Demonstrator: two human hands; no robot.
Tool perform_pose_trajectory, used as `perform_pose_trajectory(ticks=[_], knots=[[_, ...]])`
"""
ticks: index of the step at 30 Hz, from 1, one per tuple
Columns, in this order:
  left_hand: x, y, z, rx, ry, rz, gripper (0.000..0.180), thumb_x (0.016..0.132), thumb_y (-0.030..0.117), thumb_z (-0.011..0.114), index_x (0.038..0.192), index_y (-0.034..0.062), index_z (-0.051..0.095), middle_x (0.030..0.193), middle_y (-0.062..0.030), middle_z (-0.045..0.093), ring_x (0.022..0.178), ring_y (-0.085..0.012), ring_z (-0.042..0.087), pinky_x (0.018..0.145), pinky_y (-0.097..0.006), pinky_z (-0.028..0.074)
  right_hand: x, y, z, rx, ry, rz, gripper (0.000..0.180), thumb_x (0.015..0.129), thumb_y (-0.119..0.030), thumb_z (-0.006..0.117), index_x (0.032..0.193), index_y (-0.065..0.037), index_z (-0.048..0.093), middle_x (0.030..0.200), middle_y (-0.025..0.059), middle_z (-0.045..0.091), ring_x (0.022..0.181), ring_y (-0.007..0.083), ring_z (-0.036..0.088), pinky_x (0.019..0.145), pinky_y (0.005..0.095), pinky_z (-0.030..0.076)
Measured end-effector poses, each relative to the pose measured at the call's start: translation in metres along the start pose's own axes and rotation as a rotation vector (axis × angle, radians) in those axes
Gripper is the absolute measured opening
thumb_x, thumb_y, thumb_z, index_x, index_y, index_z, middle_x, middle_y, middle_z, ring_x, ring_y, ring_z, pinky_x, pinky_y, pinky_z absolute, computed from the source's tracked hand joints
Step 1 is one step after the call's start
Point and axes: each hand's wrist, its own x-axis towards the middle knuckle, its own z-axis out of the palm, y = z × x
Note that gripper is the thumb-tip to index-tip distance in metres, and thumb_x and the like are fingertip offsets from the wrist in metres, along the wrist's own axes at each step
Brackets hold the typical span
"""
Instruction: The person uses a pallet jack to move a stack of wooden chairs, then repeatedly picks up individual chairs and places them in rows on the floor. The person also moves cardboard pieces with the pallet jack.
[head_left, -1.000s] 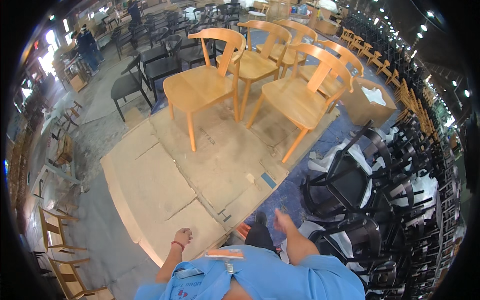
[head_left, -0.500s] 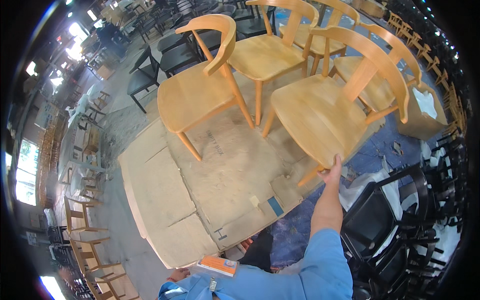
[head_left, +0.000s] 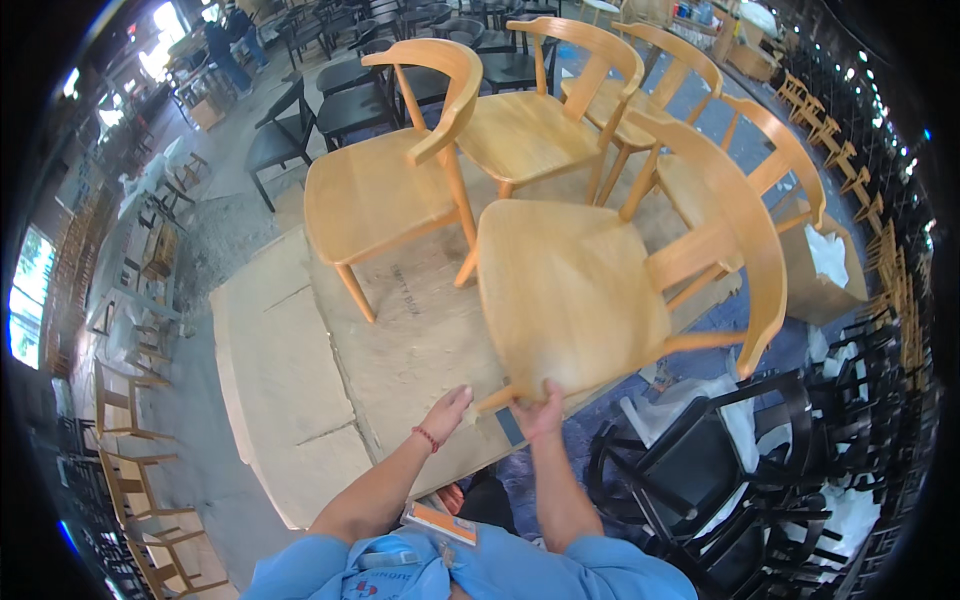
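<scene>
A light wooden chair (head_left: 570, 290) with a curved backrest tilts toward me at the near edge of the cardboard sheet (head_left: 400, 360). My right hand (head_left: 542, 412) grips the front edge of its seat beside a front leg, thumb on top and fingers hidden underneath. My left hand (head_left: 448, 410), with a red bead bracelet at the wrist, reaches in just left of that leg's end. Its fingers look stretched out and it holds nothing. Another wooden chair (head_left: 385, 195) stands upright on the cardboard to the left.
More wooden chairs (head_left: 530, 135) stand close behind the tilted one. A cardboard box (head_left: 815, 270) with white wrapping is at the right. Black chairs (head_left: 695, 480) crowd the near right, over blue flooring. Further black chairs (head_left: 280, 145) stand at the back left.
The gripped chair has come nearer and to the left, and tilts more. My right hand moved left with its seat edge. My left hand rose from beside my body toward the leg.
</scene>
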Motion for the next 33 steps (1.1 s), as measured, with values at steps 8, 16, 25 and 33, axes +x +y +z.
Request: perform_pose_trajectory(ticks=[8, 16, 25, 33], knots=[[0.003, 0.001, -0.003, -0.840, -0.147, -0.007, 0.061, 0.093, 0.045, 0.048, 0.139, 0.0056, 0.036, 0.136, -0.0121, 0.048, 0.124, -0.0241, 0.047, 0.104, -0.040, 0.038, -0.085, 0.051, -0.045, -0.489, -0.299, 0.409, 0.052, 0.088, -0.030, 0.061, 0.133, -0.011, 0.044, 0.130, 0.0066, 0.052, 0.120, 0.0257, 0.048, 0.099, 0.0499, 0.037], [-0.091, -0.079, -0.071, -0.886, -0.032, -0.021, 0.055, 0.093, 0.041, 0.049, 0.132, 0.0032, 0.046, 0.130, -0.0128, 0.054, 0.117, -0.0235, 0.054, 0.100, -0.037, 0.042, -0.087, -0.183, -0.109, -0.792, 0.284, -0.256, 0.030, 0.089, -0.025, 0.057, 0.112, -0.006, 0.055, 0.094, 0.0139, 0.063, 0.071, 0.0249, 0.061, 0.053, 0.0349, 0.051], [-0.236, -0.168, -0.141, -0.916, 0.253, -0.031, 0.056, 0.088, 0.043, 0.058, 0.128, 0.0035, 0.053, 0.124, -0.0104, 0.058, 0.112, -0.0204, 0.057, 0.096, -0.037, 0.045, -0.091, 0.050, -0.003, -0.943, -0.095, 0.140, 0.031, 0.089, -0.027, 0.056, 0.111, -0.006, 0.055, 0.091, 0.0127, 0.062, 0.067, 0.0234, 0.058, 0.051, 0.0338, 0.048], [-0.358, -0.315, -0.201, -1.005, 0.487, 0.145, 0.051, 0.087, 0.037, 0.061, 0.126, 0.0044, 0.055, 0.120, -0.0125, 0.061, 0.106, -0.0216, 0.060, 0.092, -0.040, 0.047, -0.213, 0.223, 0.112, -1.131, -0.459, 0.149, 0.032, 0.089, -0.030, 0.055, 0.111, -0.006, 0.055, 0.088, 0.0117, 0.061, 0.064, 0.0221, 0.056, 0.049, 0.0328, 0.046]])
